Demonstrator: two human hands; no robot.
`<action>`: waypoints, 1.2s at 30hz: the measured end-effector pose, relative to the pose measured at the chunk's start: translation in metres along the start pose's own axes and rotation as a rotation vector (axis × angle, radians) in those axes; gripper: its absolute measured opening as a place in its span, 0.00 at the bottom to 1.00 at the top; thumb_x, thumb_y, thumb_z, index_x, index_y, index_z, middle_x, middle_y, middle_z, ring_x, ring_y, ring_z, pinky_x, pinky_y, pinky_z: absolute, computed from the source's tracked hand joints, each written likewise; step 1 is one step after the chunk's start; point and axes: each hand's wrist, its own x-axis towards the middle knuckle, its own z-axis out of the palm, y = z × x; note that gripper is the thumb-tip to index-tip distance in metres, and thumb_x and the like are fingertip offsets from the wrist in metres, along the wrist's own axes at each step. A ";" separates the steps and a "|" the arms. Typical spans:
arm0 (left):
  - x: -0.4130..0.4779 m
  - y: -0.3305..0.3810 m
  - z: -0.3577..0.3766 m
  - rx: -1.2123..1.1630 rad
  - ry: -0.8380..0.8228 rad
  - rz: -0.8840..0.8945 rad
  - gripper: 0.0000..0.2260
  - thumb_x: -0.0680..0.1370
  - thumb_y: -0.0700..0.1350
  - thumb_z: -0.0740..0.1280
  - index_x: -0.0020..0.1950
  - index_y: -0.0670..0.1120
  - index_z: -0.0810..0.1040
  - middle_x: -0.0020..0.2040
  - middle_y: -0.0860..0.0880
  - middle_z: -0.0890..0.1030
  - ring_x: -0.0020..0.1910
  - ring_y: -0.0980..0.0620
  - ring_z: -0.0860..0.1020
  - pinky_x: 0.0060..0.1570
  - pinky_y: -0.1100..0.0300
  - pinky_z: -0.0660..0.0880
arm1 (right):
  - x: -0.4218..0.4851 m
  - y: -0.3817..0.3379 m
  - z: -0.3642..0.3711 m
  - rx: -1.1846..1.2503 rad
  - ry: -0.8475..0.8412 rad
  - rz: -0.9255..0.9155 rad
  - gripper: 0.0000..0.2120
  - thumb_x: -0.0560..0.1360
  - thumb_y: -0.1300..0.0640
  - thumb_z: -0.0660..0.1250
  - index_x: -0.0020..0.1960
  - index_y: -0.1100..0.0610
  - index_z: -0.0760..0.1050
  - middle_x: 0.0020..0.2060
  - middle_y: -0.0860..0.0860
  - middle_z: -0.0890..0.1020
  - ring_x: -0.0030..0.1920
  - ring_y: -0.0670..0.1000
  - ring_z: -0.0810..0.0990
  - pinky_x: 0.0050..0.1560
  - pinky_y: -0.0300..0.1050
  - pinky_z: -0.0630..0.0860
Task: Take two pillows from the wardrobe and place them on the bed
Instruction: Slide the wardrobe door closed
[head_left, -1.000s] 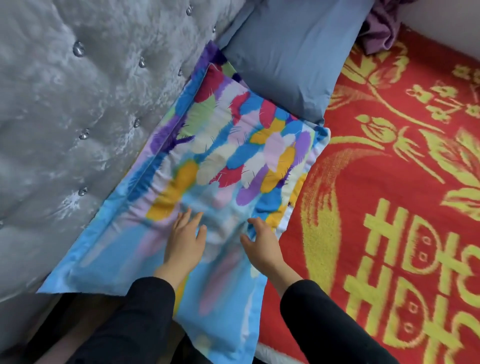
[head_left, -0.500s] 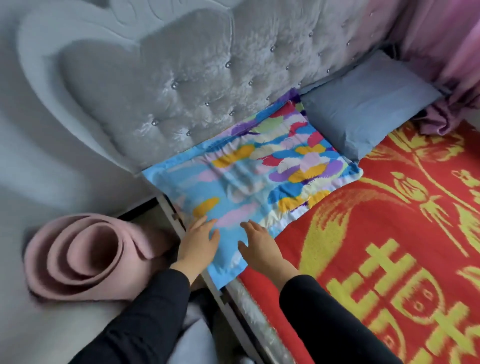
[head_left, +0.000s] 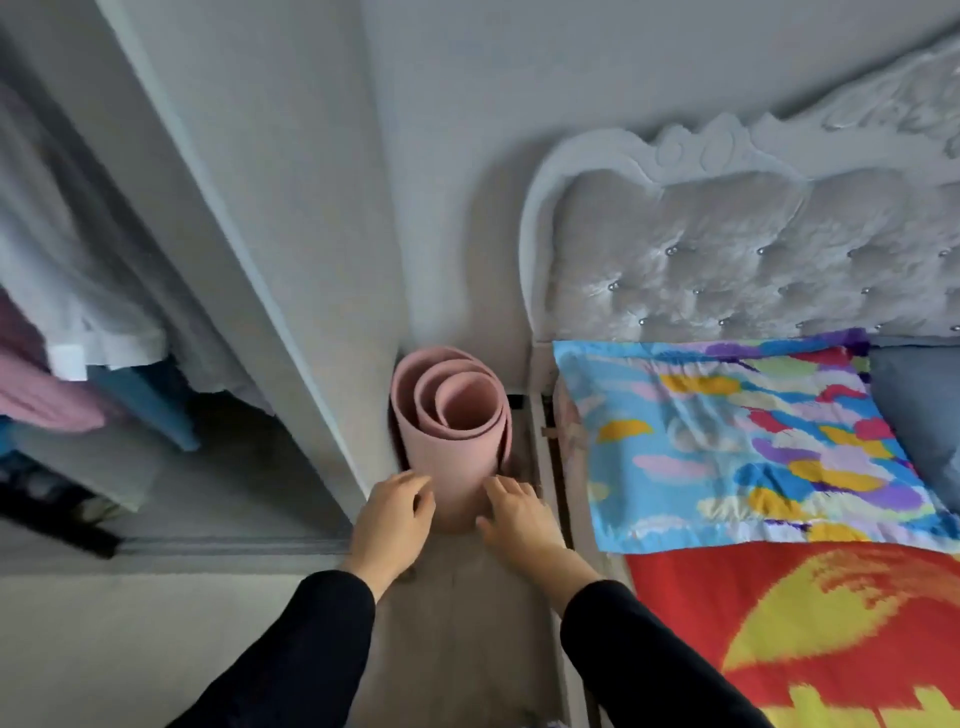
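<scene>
A pillow with a bright feather print (head_left: 737, 447) lies flat on the bed at the foot of the grey tufted headboard (head_left: 753, 260). A plain blue-grey pillow (head_left: 919, 410) lies to its right, cut off by the frame edge. The bed's red and yellow blanket (head_left: 810, 623) fills the lower right. My left hand (head_left: 392, 517) and my right hand (head_left: 519, 519) hang over the floor beside the bed, fingers apart and holding nothing. The open wardrobe (head_left: 78, 338) with hanging clothes is at the left.
A rolled pink mat (head_left: 452, 441) stands upright on the floor between the wardrobe's side panel (head_left: 291, 312) and the bed frame (head_left: 545, 467), just beyond my hands. The floor strip beside the bed is narrow.
Both hands have come off the feather-print pillow and moved left, away from the bed. My view has swung left, bringing the wardrobe and the mat into sight.
</scene>
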 end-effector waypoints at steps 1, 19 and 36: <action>-0.008 -0.019 -0.016 -0.011 0.031 -0.013 0.14 0.77 0.45 0.61 0.61 0.44 0.77 0.60 0.44 0.79 0.60 0.45 0.76 0.60 0.53 0.72 | 0.001 -0.023 0.008 -0.014 -0.010 -0.033 0.22 0.74 0.55 0.62 0.67 0.54 0.64 0.66 0.54 0.71 0.65 0.59 0.67 0.62 0.56 0.70; -0.067 -0.311 -0.372 0.029 0.551 -0.155 0.12 0.72 0.37 0.65 0.55 0.40 0.80 0.52 0.38 0.83 0.51 0.40 0.80 0.53 0.49 0.76 | 0.075 -0.488 0.052 -0.205 0.126 -0.581 0.21 0.74 0.53 0.63 0.66 0.57 0.65 0.63 0.57 0.73 0.63 0.61 0.70 0.62 0.57 0.70; 0.014 -0.446 -0.624 0.039 0.971 -0.253 0.18 0.76 0.42 0.63 0.66 0.43 0.72 0.64 0.41 0.76 0.62 0.44 0.74 0.62 0.54 0.68 | 0.194 -0.815 -0.021 -0.171 0.470 -1.172 0.24 0.76 0.54 0.62 0.71 0.56 0.62 0.70 0.54 0.67 0.70 0.56 0.63 0.65 0.53 0.66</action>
